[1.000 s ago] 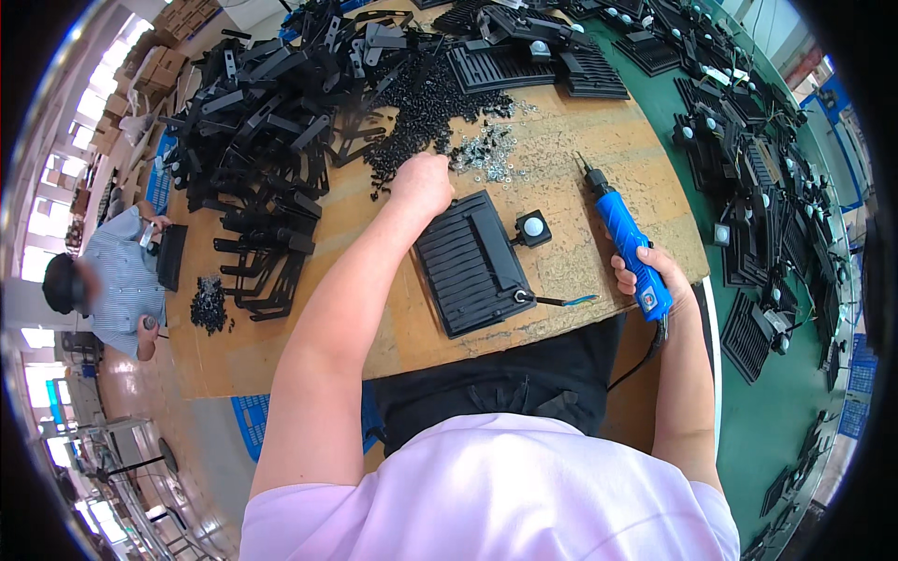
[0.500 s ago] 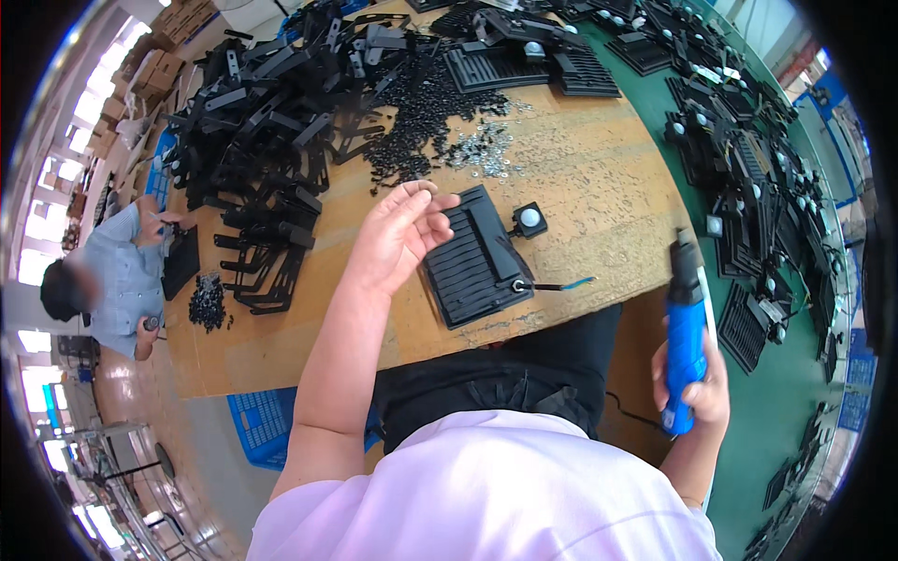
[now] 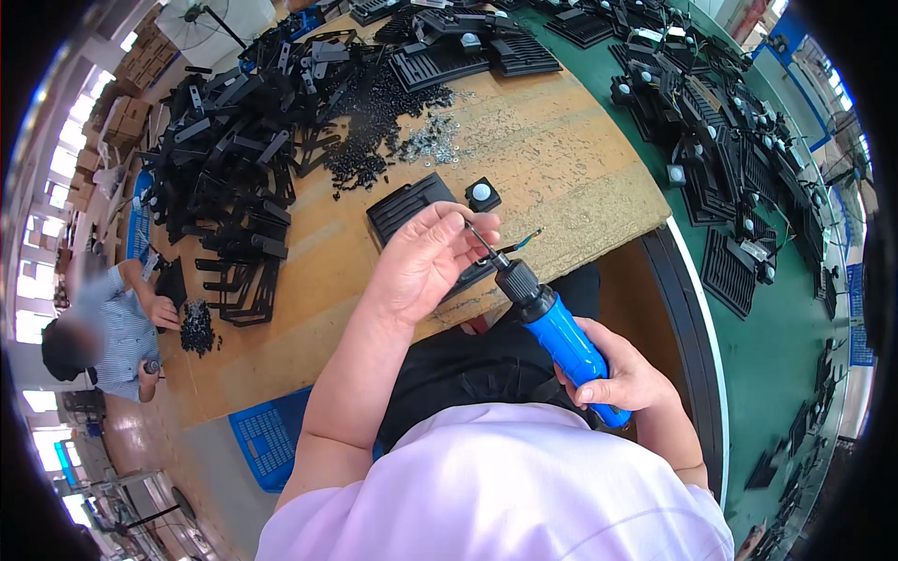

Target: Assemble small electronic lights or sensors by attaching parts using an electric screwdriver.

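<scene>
Two hands busy: right hand [image 3: 625, 379] grips blue screwdriver [image 3: 559, 334]; left hand [image 3: 426, 259] pinches bit tip, above black housing [image 3: 404, 206].

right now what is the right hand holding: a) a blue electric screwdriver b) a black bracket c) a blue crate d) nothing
a: the right hand grips the blue electric screwdriver by its handle, and the fingertips of the left hand meet its bit.

Bare brown wooden desk [image 3: 561, 140] lay open right of the black ribbed plastic panel [image 3: 404, 206]. Heaped black metal brackets [image 3: 234, 187] and small black screws [image 3: 374, 122] blocked the left and far side.
</scene>
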A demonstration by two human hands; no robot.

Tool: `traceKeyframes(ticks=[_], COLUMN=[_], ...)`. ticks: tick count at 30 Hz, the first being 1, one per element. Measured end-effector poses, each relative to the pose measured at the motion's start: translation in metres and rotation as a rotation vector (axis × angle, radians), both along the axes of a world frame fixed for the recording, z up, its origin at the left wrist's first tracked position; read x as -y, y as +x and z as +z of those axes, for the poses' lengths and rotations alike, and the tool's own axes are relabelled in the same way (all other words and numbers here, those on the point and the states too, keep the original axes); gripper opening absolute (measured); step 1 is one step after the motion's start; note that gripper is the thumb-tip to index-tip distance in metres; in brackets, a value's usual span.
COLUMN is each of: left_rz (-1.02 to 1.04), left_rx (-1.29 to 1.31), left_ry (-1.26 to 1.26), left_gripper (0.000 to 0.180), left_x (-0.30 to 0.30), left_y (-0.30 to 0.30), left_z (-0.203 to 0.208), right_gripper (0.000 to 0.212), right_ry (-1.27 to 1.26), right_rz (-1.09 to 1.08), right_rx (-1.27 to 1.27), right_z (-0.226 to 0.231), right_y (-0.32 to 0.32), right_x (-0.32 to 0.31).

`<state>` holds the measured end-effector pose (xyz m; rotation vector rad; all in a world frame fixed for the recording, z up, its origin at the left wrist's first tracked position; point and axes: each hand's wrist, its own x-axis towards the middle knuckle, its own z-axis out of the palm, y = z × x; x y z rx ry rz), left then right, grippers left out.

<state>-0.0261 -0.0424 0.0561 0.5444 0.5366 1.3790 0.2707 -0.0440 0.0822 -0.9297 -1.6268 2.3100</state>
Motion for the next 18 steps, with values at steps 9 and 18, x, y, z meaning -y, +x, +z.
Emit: traceKeyframes(ticks=[9,18], left_rz=[-0.003,-0.091], left_rx=[0.016,0.012], left_ry=[0.04,0.088], left_gripper=[0.016,0.015], left_x=[0.01,0.004], left_y=[0.004,0.004], left_z=[-0.004,-0.008], right_gripper=[0.094,0.093], right_ry=[-0.255,-0.497], right_rz=[0.02,-0.033], right_rx=[-0.156,-0.297], right_z=[-0.004,-0.007], right_y=[0.0,0.003], right_x=[0.005,0.008])
